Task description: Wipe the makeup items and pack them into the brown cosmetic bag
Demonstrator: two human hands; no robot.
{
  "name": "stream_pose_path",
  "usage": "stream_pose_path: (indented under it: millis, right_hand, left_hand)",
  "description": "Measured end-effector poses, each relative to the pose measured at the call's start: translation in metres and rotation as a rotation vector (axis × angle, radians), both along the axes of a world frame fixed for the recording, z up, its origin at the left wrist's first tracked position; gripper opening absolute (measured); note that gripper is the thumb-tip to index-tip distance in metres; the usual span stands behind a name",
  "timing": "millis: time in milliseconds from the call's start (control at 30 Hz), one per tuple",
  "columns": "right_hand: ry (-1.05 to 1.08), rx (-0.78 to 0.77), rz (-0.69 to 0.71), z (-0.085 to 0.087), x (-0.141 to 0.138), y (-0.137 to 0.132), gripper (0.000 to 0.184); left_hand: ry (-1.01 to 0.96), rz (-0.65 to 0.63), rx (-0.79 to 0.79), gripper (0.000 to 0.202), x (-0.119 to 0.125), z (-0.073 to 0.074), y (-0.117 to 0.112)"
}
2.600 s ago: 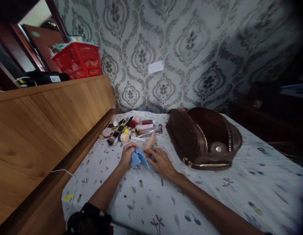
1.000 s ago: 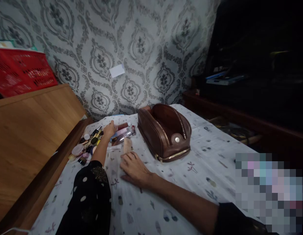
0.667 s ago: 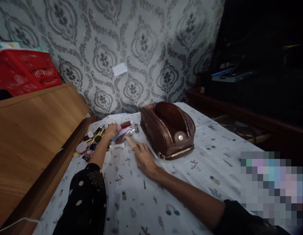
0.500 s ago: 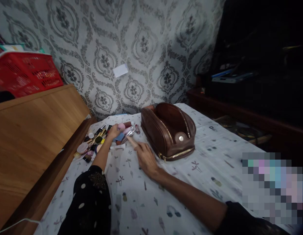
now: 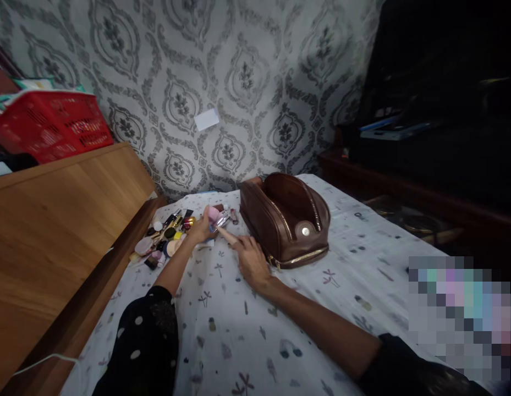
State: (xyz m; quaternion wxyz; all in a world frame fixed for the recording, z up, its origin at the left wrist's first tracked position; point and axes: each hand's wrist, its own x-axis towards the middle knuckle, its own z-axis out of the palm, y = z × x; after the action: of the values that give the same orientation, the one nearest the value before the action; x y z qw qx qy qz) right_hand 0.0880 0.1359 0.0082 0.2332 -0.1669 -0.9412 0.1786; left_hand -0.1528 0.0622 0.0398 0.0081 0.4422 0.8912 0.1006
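Observation:
My left hand (image 5: 201, 230) is closed around a rounded pink makeup sponge (image 5: 214, 213) at the right side of a cosmetics pile (image 5: 168, 233). Something blue shows just below the sponge, partly covered by my fingers. My right hand (image 5: 252, 263) grips a slim beige tube (image 5: 227, 236), its far end pointing towards the left hand. Beside the right hand stands a brown leather toiletry bag (image 5: 288, 231), its zipped top spread wide. Silvery items (image 5: 223, 218) lie just past the sponge.
A wooden headboard (image 5: 69, 214) rises on the left, with a red basket (image 5: 53, 124) behind its top edge. A patterned white sheet (image 5: 247, 341) covers the bed. Patterned wallpaper backs the scene; dark furniture (image 5: 362, 181) stands at right.
My left hand has moved a little to the right with the pink sponge, and the blue thing has shifted with it. My right hand stays almost in place, still gripping the beige tube.

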Motion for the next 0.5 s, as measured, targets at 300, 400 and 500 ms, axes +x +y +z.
stream_pose_path:
  millis: [300,400,500]
  right_hand:
    - [-0.070,0.048,0.031,0.007,0.004,0.002,0.039]
    - [-0.052,0.081,0.049,0.003,0.001,0.004,0.037]
    - [-0.005,0.119,0.058,-0.003,-0.002,0.006,0.035]
  left_hand:
    - [0.007,0.035,0.027,0.102,-0.015,0.020,0.013]
    - [-0.062,-0.005,0.097,0.083,-0.024,0.030,0.012]
    - [-0.121,-0.016,0.226,0.051,-0.025,0.032,0.013]
